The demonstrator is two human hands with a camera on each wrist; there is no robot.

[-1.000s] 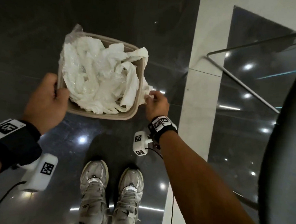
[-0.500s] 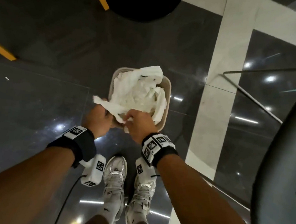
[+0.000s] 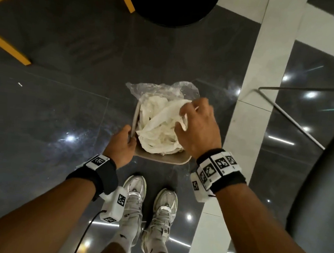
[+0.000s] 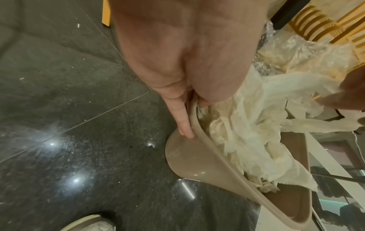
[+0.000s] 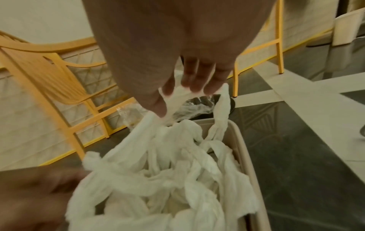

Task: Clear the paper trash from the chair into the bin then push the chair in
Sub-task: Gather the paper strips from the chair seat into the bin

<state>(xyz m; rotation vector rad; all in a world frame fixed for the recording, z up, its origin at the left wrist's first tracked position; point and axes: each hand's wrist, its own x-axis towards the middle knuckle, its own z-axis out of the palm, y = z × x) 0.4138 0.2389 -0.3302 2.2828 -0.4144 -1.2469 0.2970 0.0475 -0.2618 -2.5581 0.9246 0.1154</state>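
Both hands at the beige plastic bin (image 3: 161, 159) on dark tile: my left hand (image 3: 121, 145) grips its rim; my right hand (image 3: 198, 128) pinches crumpled white paper trash (image 3: 157, 133) piled inside it.

bin (image 3: 161, 159) floor hidden, left hand (image 5: 29, 195) blurred

Mouth of the beige plastic bin (image 3: 161, 159) is packed with crumpled white paper (image 3: 157, 133), heaped above the rim; no open gap down inside. Left hand (image 3: 121, 144) blocks the near-left rim, right hand (image 3: 198, 128) covers the right side from above. Clear plastic liner (image 3: 160, 90) sticks up at the far edge. Dark glossy floor (image 3: 54, 118) left of the bin is open. Yellow wooden chair legs (image 3: 9, 50) stand further left, black round base (image 3: 170, 6) beyond, thin metal frame (image 3: 293, 117) to the right.
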